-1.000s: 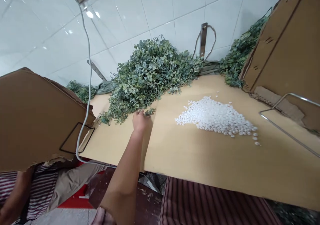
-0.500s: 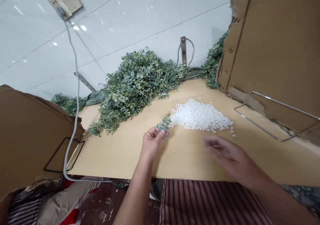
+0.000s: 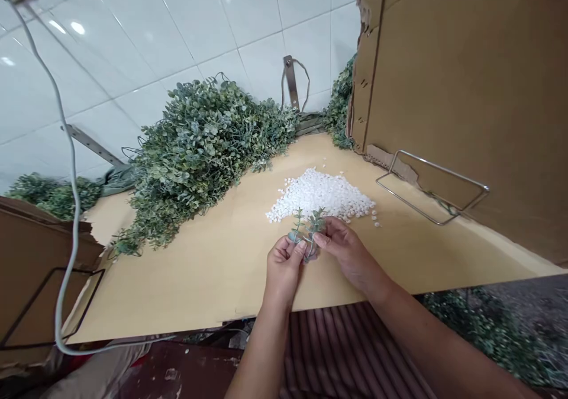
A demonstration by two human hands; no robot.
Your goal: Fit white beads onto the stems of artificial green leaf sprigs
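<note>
On the left of the counter [image 3: 190, 286], the foliage pile [image 3: 199, 144] slopes down to open room; next, the left hand [image 3: 284, 263] pinches a leafy sprig [image 3: 316, 221] between its fingers, just before the white pieces [image 3: 319, 190]. And now the right hand [image 3: 350, 254] has joined, fingers gripping too, so both can work it! Rightward, space runs to the wire frame [image 3: 444, 169] and cardboard wall [image 3: 457, 79].

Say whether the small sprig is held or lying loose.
Held: the left hand pinches the sprig, the right hand at its leaves.
</note>
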